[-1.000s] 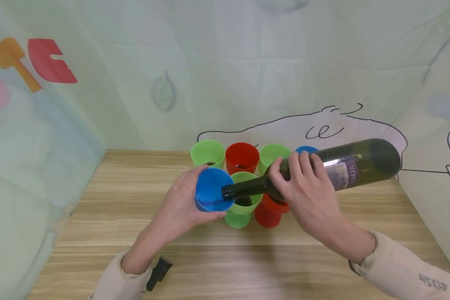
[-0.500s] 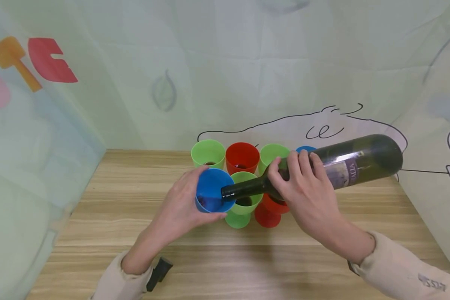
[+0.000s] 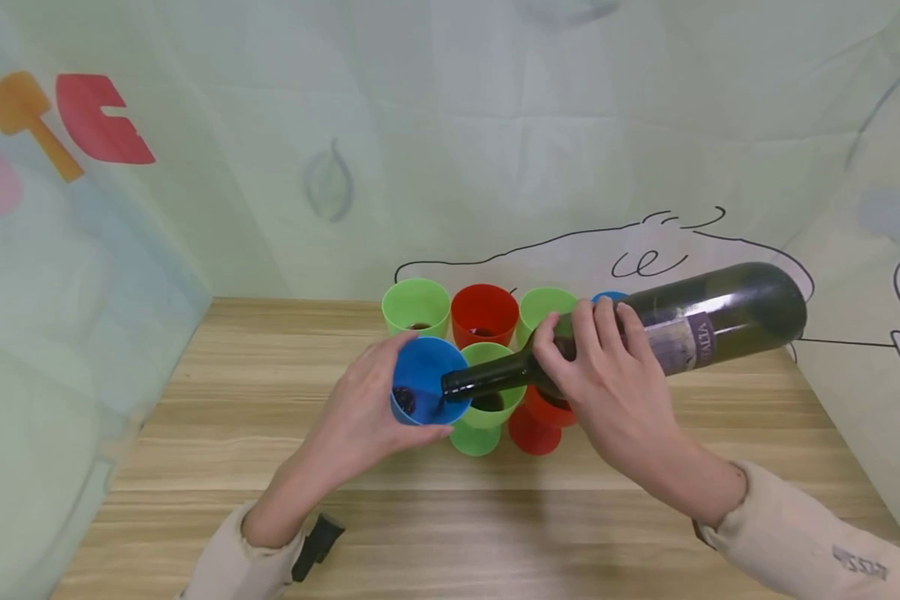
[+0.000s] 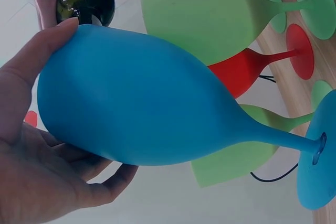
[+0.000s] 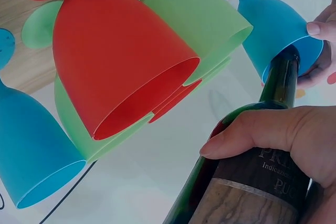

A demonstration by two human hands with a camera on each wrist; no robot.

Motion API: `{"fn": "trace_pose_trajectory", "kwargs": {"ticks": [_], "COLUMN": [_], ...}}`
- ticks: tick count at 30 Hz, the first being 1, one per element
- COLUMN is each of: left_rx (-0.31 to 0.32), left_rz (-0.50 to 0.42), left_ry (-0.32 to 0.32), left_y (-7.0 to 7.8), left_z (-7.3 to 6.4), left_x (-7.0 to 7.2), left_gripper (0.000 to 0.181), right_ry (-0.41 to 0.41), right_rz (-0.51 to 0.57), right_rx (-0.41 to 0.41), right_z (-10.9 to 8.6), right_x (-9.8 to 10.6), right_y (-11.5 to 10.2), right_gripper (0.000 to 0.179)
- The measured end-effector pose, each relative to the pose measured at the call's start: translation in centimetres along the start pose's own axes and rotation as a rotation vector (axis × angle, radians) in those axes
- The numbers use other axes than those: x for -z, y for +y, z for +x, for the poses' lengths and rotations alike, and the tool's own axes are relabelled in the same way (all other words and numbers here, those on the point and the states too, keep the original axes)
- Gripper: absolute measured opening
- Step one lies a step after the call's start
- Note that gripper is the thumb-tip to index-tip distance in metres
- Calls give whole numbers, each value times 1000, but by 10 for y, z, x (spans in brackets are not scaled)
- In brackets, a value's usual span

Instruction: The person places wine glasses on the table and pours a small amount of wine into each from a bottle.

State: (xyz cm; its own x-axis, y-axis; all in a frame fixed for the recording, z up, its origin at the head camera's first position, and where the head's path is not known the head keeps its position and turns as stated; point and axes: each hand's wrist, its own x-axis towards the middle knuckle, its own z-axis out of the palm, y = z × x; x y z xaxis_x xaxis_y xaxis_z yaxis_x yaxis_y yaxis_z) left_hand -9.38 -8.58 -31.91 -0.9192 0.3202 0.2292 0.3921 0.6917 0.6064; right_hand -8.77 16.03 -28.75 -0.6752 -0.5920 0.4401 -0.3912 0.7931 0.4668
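My left hand [image 3: 360,400] grips the bowl of a blue goblet [image 3: 424,363], thumb and fingers spread round its sides. In the left wrist view the goblet's stem and round foot [image 4: 320,177] show at the right, by the table. My right hand [image 3: 618,383] holds a dark green wine bottle [image 3: 742,304] round its shoulder, tilted with its base raised to the right. The bottle's mouth lies just inside the goblet's rim. A little dark liquid [image 3: 403,400] sits in the goblet, and a thin dark trickle shows below the mouth.
Close behind stand a green goblet [image 3: 416,302], a red goblet [image 3: 484,308], another green goblet [image 3: 543,307] and a partly hidden blue one [image 3: 609,296]. Under the bottle are a front green goblet [image 3: 476,437] and a front red goblet [image 3: 536,437]. Several hold dark liquid.
Dark liquid has gathered in the blue goblet, at its left side. The bottle's base has risen slightly, steepening its tilt. My left hand has hardly moved.
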Motion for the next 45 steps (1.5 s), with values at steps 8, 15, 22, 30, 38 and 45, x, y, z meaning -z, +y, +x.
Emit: {"fn": "trace_pose_trajectory", "kwargs": {"ticks": [8,15,22,30,38,45], "left_rx": [-10,-10,-12,-21,-4,20], "left_rz": [4,-4,-7,-15,-26,-42], "left_ry": [3,1,4,9,7,-1], "left_y": [-1,-1,-1,0,0,-1], "left_z": [0,0,-1,-2,-3,-3], "left_x": [-1,-2,0,3,5,6], "left_gripper": [91,91,92,91,90,91], "right_ry": [19,46,10,16,-31,-62], "right_rz": [-4,3,16,63,141,231], "right_rx": [1,2,-3,-20,-60,-92], "right_z": [0,0,-2,-5,-8,-13], "right_x": [-1,-1,-1,-4,-8,-10], "right_y": [-1,-2,-2,0,2,5], "right_gripper": [67,65,65,58,57,60]}}
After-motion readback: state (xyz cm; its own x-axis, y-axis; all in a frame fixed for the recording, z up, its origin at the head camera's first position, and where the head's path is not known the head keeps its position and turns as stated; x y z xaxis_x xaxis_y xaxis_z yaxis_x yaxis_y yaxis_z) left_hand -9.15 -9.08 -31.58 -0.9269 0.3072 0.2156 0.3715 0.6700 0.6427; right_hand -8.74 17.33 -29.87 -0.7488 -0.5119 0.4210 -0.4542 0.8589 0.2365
